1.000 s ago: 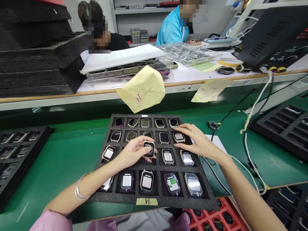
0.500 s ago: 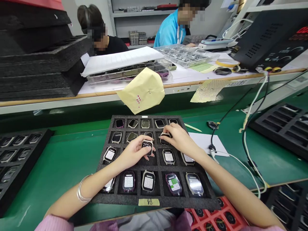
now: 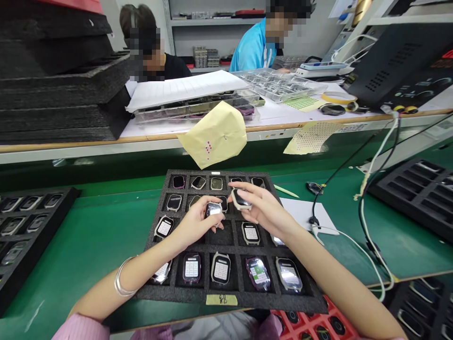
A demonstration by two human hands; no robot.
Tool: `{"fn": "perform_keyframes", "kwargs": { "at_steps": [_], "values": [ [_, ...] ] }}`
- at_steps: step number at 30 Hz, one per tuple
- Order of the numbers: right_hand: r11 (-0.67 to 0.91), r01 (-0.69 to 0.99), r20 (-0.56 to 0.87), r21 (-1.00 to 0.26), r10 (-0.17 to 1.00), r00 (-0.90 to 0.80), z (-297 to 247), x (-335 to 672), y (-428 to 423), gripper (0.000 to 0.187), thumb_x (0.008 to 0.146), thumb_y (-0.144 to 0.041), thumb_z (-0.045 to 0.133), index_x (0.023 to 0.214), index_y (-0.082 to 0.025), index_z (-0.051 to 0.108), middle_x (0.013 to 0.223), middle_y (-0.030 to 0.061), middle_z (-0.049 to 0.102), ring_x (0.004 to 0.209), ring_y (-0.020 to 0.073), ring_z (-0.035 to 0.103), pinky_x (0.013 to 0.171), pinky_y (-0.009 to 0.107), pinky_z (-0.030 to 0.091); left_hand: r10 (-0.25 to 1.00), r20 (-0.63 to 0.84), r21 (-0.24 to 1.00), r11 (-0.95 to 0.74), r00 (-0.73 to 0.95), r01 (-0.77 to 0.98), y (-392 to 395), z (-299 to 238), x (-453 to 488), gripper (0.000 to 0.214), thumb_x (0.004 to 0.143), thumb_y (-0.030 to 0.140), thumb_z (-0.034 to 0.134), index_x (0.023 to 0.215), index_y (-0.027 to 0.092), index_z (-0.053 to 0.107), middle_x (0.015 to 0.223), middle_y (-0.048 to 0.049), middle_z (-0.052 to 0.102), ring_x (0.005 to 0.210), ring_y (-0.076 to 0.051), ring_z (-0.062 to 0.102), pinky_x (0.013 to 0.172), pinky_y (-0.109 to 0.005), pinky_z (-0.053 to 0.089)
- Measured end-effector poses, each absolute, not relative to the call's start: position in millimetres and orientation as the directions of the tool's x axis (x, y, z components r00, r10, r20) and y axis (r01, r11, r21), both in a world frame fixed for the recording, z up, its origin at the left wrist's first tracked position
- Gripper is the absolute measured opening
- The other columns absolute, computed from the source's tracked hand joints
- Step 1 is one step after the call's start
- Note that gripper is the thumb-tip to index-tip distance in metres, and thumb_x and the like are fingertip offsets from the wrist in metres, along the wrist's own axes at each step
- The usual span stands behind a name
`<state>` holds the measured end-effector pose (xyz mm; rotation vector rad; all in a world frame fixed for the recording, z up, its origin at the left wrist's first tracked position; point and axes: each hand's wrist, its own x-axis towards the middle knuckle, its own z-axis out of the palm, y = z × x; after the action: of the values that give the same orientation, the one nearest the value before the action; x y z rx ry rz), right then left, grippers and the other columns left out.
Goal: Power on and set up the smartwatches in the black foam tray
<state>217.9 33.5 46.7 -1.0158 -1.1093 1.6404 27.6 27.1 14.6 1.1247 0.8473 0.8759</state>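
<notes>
My left hand (image 3: 198, 221) grips a smartwatch without a strap, its watch face (image 3: 213, 209) tilted toward me and catching glare. In my right hand (image 3: 264, 208) is a second, light-framed smartwatch (image 3: 241, 198) with a dark screen, lifted above the tray and held between thumb and fingers. Both hands are over a black foam tray (image 3: 279, 302) with rows of square pockets. Several more watch bodies sit in it, such as a lit one (image 3: 221, 267) in the front row showing a white grid and a purple-framed one (image 3: 258, 273). My hands hide some pockets.
Another foam tray of watches (image 3: 35, 236) lies at the left, and a further tray (image 3: 417, 189) at the right. Cables (image 3: 375, 250) hang down beside white paper (image 3: 304, 212). A red tray (image 3: 318, 321) is below the table edge. Two people sit beyond the shelf.
My right hand has lifted a watch out of its pocket and turned it over the tray. The left hand's watch has tilted, and its screen now shows glare.
</notes>
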Motion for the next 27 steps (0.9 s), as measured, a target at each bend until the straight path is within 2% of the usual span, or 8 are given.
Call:
{"fn": "perform_keyframes", "kwargs": {
  "at_steps": [3,6,9,12,14,19,24,27],
  "values": [
    [-0.271,-0.265,-0.164,-0.925,0.917,-0.364,41,217,29,0.056,0.080,-0.023,0.073,0.131,-0.020,0.048,0.102,0.0085,0.067,0.065,0.0134,0.064,0.045,0.020,0.050,0.898,-0.117,0.972,0.191,0.424,-0.136,27,15,27,0.035,0.075,0.029,0.070,0.103,0.016,0.053,0.079,-0.0001,0.059,0.062,-0.012,0.060,0.053,-0.022,0.045],
    [-0.257,-0.266,-0.142,-0.929,0.912,-0.385,36,218,26,0.062,0.082,-0.026,0.071,0.136,-0.024,0.041,0.106,0.0075,0.066,0.068,0.0181,0.071,0.050,0.025,0.057,0.899,-0.094,0.977,0.166,0.429,-0.133,26,14,27,0.034,0.077,0.028,0.069,0.104,0.017,0.053,0.082,-0.0003,0.058,0.063,-0.011,0.059,0.053,-0.022,0.045],
    [-0.234,-0.235,-0.138,-0.943,0.921,-0.363,34,220,26,0.054,0.081,-0.025,0.073,0.129,-0.021,0.049,0.102,0.0083,0.068,0.054,0.0126,0.065,0.040,0.019,0.049,0.898,-0.093,0.980,0.160,0.431,-0.122,25,12,26,0.035,0.077,0.027,0.068,0.107,0.018,0.052,0.083,-0.0003,0.058,0.065,-0.012,0.060,0.054,-0.022,0.044],
    [-0.210,-0.240,-0.119,-0.948,0.931,-0.345,34,222,27,0.043,0.081,-0.027,0.073,0.120,-0.016,0.060,0.103,0.0114,0.069,0.044,0.0047,0.048,0.034,0.017,0.036,0.900,-0.100,0.977,0.169,0.424,-0.130,26,11,25,0.038,0.076,0.028,0.069,0.108,0.018,0.051,0.083,-0.0004,0.059,0.066,-0.013,0.060,0.054,-0.023,0.044],
    [-0.212,-0.285,-0.100,-0.935,0.927,-0.362,34,223,27,0.042,0.084,-0.031,0.070,0.122,-0.016,0.060,0.106,0.0126,0.068,0.046,0.0054,0.045,0.037,0.019,0.036,0.903,-0.099,0.976,0.170,0.419,-0.134,26,11,25,0.038,0.076,0.028,0.069,0.108,0.018,0.051,0.083,-0.0006,0.059,0.065,-0.013,0.060,0.054,-0.023,0.044],
    [-0.237,-0.372,-0.064,-0.898,0.904,-0.422,31,225,27,0.051,0.086,-0.035,0.067,0.133,-0.023,0.053,0.101,0.0106,0.069,0.048,0.0081,0.046,0.043,0.023,0.040,0.901,-0.112,0.975,0.181,0.418,-0.128,27,14,26,0.036,0.076,0.029,0.068,0.106,0.018,0.051,0.082,-0.0006,0.058,0.065,-0.013,0.060,0.053,-0.023,0.043],
    [-0.215,-0.383,-0.027,-0.898,0.897,-0.441,28,229,26,0.042,0.082,-0.030,0.074,0.121,-0.024,0.063,0.093,0.0054,0.069,0.048,0.0075,0.051,0.043,0.021,0.042,0.892,-0.120,0.982,0.171,0.435,-0.080,26,16,25,0.034,0.077,0.026,0.067,0.106,0.018,0.050,0.079,0.0010,0.056,0.065,-0.012,0.058,0.054,-0.022,0.043],
    [-0.226,-0.376,-0.031,-0.898,0.887,-0.460,28,230,25,0.040,0.082,-0.031,0.074,0.121,-0.024,0.064,0.090,0.0051,0.069,0.048,0.0080,0.051,0.042,0.021,0.043,0.887,-0.082,0.994,0.104,0.454,-0.023,25,13,24,0.029,0.078,0.023,0.066,0.103,0.019,0.051,0.078,0.0024,0.055,0.064,-0.012,0.056,0.058,-0.023,0.043]
  ]
}}
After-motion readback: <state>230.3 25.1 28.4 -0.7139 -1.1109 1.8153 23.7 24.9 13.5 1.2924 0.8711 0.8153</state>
